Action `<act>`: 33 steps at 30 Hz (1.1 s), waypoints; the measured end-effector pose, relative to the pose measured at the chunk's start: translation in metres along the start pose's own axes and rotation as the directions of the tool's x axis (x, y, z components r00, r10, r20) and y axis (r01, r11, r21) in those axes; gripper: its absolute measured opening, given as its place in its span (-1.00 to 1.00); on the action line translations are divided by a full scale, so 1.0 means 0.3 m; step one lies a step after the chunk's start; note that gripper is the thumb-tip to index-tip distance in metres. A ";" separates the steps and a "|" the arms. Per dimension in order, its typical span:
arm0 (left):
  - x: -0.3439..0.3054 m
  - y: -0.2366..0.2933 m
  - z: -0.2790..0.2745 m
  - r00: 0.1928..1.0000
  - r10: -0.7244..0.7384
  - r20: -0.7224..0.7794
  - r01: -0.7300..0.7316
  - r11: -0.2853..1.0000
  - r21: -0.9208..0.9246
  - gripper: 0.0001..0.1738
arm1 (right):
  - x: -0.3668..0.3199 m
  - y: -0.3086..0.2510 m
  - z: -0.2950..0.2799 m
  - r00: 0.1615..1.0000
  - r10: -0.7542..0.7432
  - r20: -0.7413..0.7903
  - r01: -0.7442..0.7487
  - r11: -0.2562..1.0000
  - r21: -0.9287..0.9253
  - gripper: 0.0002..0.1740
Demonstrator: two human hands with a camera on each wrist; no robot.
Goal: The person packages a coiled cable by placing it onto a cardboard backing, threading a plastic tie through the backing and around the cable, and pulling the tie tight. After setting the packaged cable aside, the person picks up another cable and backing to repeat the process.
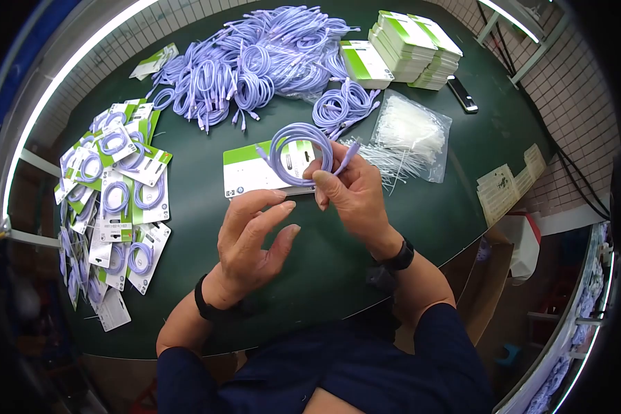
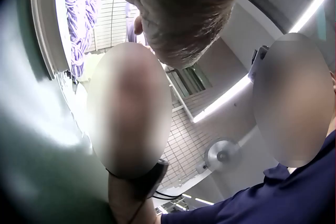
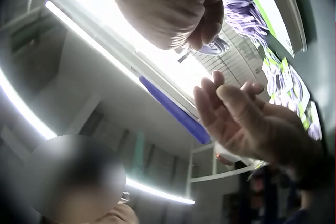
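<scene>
The light purple cable (image 1: 276, 154) is wound into a round ring of loops; the right hand (image 1: 357, 192) has its right side in its grip, up over the worktop (image 1: 324, 269); a purple plug (image 1: 261, 152) pokes out on the left; a white and green card (image 1: 245, 170) lies behind the ring.
</scene>
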State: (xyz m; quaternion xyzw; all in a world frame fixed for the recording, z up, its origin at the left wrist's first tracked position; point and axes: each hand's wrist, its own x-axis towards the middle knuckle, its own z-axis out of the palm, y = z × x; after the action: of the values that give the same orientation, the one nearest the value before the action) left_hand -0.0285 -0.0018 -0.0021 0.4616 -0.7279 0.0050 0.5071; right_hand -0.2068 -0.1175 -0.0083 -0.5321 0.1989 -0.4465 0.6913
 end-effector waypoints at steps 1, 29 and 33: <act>0.007 0.012 0.005 1.000 0.012 -0.002 -0.012 1.000 0.003 -0.50 | -0.005 -0.010 0.008 1.000 -0.012 0.002 0.012 1.000 -0.001 -0.49; -0.019 -0.058 0.055 0.638 -0.732 0.239 0.524 0.185 -0.832 -0.43 | -0.042 0.079 0.074 0.946 0.284 0.160 -0.254 0.950 -0.181 -0.51; -0.010 -0.063 0.071 0.596 -0.785 0.171 0.554 0.248 -0.795 -0.31 | -0.034 0.101 0.071 0.937 0.318 0.143 -0.323 0.946 0.013 -0.45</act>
State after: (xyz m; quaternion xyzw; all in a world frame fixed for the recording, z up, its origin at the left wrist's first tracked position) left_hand -0.0312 -0.0207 -0.0232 0.4499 -0.3040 -0.4716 0.6948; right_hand -0.1839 -0.0963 -0.0304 -0.5100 0.2260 -0.2933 0.7764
